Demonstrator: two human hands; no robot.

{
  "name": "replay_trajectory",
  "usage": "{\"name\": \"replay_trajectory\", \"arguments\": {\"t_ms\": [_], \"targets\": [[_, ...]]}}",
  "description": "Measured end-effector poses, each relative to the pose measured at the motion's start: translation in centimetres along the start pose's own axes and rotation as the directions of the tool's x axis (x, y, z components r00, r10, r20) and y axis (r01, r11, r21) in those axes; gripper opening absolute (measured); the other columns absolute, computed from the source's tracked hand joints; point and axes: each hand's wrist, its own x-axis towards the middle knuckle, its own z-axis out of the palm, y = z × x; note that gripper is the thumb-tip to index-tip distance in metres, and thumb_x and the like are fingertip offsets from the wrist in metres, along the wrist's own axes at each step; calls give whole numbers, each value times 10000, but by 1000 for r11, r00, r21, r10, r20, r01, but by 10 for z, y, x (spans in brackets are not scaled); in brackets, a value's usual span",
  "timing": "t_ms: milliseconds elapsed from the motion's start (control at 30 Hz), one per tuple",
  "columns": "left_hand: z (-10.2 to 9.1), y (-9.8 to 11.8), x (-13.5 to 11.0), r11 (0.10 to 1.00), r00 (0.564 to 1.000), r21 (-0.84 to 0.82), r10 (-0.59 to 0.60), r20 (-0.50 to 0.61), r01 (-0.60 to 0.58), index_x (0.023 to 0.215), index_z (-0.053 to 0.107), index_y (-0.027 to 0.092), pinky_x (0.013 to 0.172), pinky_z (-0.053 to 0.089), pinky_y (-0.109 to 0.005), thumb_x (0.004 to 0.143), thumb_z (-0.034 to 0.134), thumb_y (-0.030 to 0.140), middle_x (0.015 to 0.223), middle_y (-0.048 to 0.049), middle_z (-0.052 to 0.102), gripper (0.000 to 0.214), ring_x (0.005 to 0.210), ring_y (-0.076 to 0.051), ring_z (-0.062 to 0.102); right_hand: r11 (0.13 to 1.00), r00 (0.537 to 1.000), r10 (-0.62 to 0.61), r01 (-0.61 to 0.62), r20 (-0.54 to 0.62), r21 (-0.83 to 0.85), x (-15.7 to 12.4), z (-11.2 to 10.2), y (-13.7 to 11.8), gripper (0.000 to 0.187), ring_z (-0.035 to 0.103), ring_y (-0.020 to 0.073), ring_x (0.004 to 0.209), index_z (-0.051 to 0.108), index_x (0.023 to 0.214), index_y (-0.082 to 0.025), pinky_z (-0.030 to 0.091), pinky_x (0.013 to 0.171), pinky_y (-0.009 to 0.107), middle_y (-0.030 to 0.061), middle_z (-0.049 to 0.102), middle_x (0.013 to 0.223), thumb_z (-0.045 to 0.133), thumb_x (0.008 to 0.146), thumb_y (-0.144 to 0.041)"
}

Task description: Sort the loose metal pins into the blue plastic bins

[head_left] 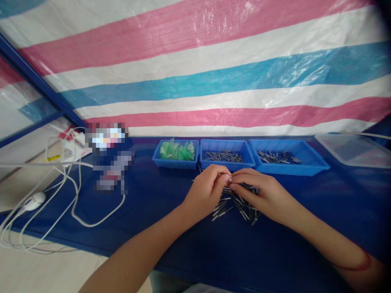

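Both my hands are busy at centre frame: left hand (207, 185) thumb and fingers pinched on a small metal part (229, 180), right hand (262, 185) fingertips closed on it from the other side. Only a shiny bit shows between the fingertips; can't tell its full shape.

Handling, my guess: light, stiff, smooth enough to slip or spin. Not fragile. Fingertip pinch only, too small for a palm grip. Best hold looks like one end per hand, along the axis if it's a pin like those below.

Loose pile of metal pins (242, 205) sits right under my hands on the tabletop (195, 252), slim, pointing every way, so they probably roll or snag if I brush them. Lift straight up.

Edges: three blue bins in a row just beyond my hands. Left bin (174, 164) has green plastic packets, middle bin (242, 165) and right bin (301, 169) have more pins. Front walls look low, easy to knock with knuckles. Clear plastic tray (354, 151) at right edge of frame. White cable (90, 225) loops lower left, near the tabletop's front edge.

Room: most slack is lower centre, toward me, and right of the pile.
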Motion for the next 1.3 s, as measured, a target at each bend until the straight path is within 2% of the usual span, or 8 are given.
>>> {"name": "replay_trajectory", "arguments": {"t_ms": [100,233,333,467,667,933,1167,1300], "targets": [[-3,-1,0,998,998,-17,-64,-18,63,986,536,170,791,458,-270,975,379,284,886,-42,634,194,811,-149,598,985,991,126,-119,-52,122,1,-5,0,184,631,181,896,672,897,-233,500,809,314,40,685,953,547,887,-368],[-5,0,2,995,990,-31,-90,112,94,983,551,160,774,453,-249,972,387,281,887,-35,650,204,818,-140,603,938,954,266,-223,-138,267,1,-13,-2,209,632,169,769,664,863,-226,514,699,288,30,680,862,592,845,-422],[-3,0,2,993,983,-30,-107,152,113,982,600,149,738,457,-223,947,455,302,895,-36,666,213,808,-136,611,932,952,270,-221,-144,288,1,-13,-6,192,623,159,744,664,849,-229,511,685,278,21,669,834,612,830,-413],[2,-2,3,991,982,-65,-109,157,120,1083,629,161,727,465,-217,927,502,305,947,-36,692,247,786,-133,622,936,959,239,-185,-155,300,-1,-8,-9,174,620,163,789,671,855,-234,508,694,278,26,670,863,624,826,-399],[5,-5,3,982,985,-123,-126,122,141,992,654,152,731,461,-216,898,557,307,889,-26,694,206,753,-124,610,910,922,311,-218,-232,353,-3,0,-7,178,627,156,738,683,850,-229,519,664,277,22,674,828,665,797,-398],[6,-7,3,987,988,-115,-99,120,113,941,670,159,667,448,-216,845,635,349,854,-25,658,216,689,-110,558,979,957,110,-59,-268,193,-5,-2,-12,55,613,178,830,636,860,-240,486,738,317,32,645,886,604,849,-284],[0,-2,4,985,995,-140,-98,24,100,888,660,144,649,441,-213,854,619,347,820,-29,647,209,693,-113,558,989,974,69,-38,-218,140,-4,-8,-11,59,613,166,822,631,874,-247,481,733,302,23,654,884,590,862,-289],[-3,-1,3,999,996,-4,-33,82,33,963,653,151,677,443,-224,903,546,394,832,-28,646,272,690,-112,553,995,974,65,-48,-217,83,-2,-16,-8,128,624,182,841,643,838,-238,480,766,317,29,676,892,567,872,-336]]}}
